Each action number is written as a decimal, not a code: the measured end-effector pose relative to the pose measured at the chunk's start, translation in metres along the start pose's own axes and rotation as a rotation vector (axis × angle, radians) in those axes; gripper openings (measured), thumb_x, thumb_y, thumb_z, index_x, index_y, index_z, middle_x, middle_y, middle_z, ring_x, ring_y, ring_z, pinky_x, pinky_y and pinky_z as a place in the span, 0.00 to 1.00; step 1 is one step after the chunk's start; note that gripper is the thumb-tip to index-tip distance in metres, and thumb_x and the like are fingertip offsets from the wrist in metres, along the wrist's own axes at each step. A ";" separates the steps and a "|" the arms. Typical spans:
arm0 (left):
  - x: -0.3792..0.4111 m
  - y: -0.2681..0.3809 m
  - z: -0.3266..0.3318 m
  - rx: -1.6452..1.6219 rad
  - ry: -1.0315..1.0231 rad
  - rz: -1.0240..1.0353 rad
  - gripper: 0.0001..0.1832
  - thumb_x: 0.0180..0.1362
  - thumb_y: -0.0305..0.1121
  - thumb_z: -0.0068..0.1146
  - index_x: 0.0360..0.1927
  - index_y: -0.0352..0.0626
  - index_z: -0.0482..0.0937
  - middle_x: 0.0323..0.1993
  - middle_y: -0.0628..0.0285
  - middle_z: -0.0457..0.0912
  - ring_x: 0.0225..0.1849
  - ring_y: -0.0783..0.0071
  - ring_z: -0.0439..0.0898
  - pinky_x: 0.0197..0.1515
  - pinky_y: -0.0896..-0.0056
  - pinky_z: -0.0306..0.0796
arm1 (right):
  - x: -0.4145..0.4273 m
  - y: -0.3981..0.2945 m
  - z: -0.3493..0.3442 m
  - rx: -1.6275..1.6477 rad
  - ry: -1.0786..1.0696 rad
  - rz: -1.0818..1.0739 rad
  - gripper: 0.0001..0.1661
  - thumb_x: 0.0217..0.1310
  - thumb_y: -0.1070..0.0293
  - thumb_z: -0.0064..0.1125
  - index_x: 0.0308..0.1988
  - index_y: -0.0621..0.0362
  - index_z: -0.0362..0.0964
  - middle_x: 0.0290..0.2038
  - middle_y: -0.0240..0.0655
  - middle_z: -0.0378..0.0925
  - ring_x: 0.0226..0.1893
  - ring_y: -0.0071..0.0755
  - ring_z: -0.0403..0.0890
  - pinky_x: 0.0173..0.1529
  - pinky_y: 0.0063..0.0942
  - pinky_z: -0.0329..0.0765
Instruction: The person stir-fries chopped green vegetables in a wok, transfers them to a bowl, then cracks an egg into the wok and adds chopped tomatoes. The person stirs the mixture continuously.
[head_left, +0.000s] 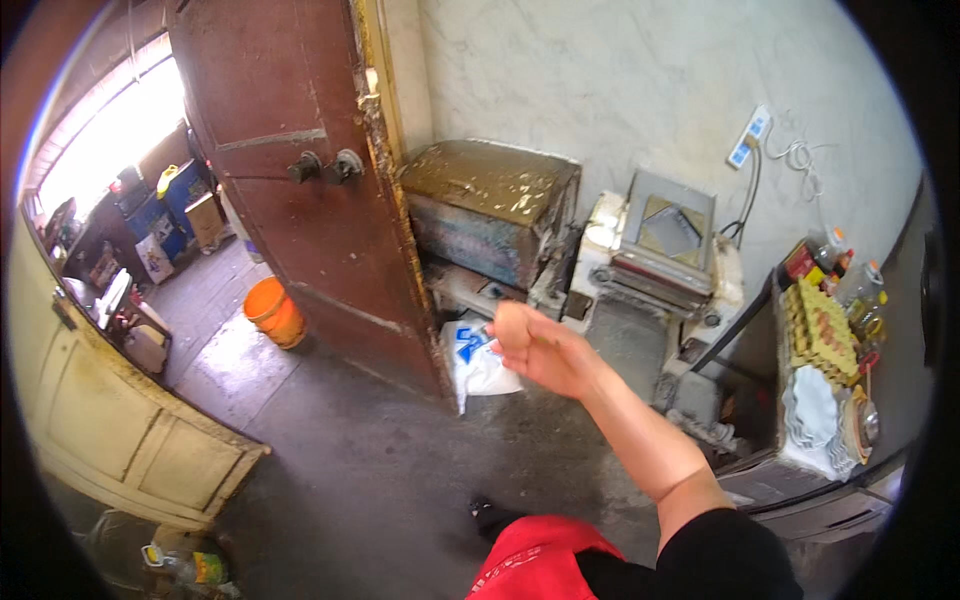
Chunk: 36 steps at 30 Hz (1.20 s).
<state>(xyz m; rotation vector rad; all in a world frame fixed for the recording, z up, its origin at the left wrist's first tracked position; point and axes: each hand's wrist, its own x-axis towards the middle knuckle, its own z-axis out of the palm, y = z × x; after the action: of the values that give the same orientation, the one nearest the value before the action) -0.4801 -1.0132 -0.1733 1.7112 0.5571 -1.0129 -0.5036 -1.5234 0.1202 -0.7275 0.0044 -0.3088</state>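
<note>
My right hand (544, 352) reaches out from a black sleeve over the floor, in front of a white plastic bag (487, 367) with blue print. Its fingers are partly curled around a rounded, skin-toned shape; I cannot tell whether that is an object or part of the hand. My left hand is out of view. Beyond the hand stands a worn metal-edged cabinet or machine (469, 232), with a dough-roller-like machine (667, 232) to its right. A red apron (540, 555) shows at the bottom.
A brown door (300, 187) stands open, with an orange bucket (274, 311) beside it. At left is a cream door panel (135, 427); plastic bottles (187, 566) lie below. A right-hand counter holds egg trays (821, 330), bottles and fluted dishes (814, 409). A power strip (750, 135) hangs on the wall.
</note>
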 end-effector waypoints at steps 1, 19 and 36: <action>0.007 0.000 0.004 0.024 -0.029 -0.011 0.12 0.52 0.31 0.46 0.41 0.45 0.67 0.24 0.64 0.70 0.21 0.73 0.68 0.21 0.71 0.66 | -0.019 -0.001 -0.001 -0.044 0.082 0.006 0.30 0.52 0.61 0.51 0.53 0.55 0.52 0.49 0.41 0.64 0.45 0.34 0.69 0.45 0.28 0.68; 0.020 0.053 -0.050 0.107 0.160 0.272 0.18 0.51 0.40 0.47 0.45 0.45 0.69 0.27 0.64 0.76 0.23 0.74 0.73 0.29 0.74 0.68 | 0.143 0.269 0.081 -0.030 -0.112 0.859 0.19 0.53 0.60 0.44 0.45 0.54 0.63 0.37 0.42 0.70 0.27 0.31 0.70 0.32 0.29 0.68; 0.065 0.086 -0.435 -0.498 0.593 0.245 0.17 0.51 0.36 0.47 0.45 0.45 0.67 0.23 0.67 0.74 0.23 0.81 0.72 0.24 0.78 0.66 | 0.330 0.704 0.410 -0.127 -0.624 1.406 0.22 0.54 0.66 0.46 0.49 0.59 0.56 0.43 0.45 0.67 0.34 0.35 0.70 0.39 0.30 0.68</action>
<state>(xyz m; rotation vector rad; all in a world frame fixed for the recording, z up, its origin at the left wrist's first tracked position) -0.2225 -0.6493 -0.1299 1.5557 0.8668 -0.1478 0.0508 -0.8524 -0.0001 -0.7643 -0.0549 1.2701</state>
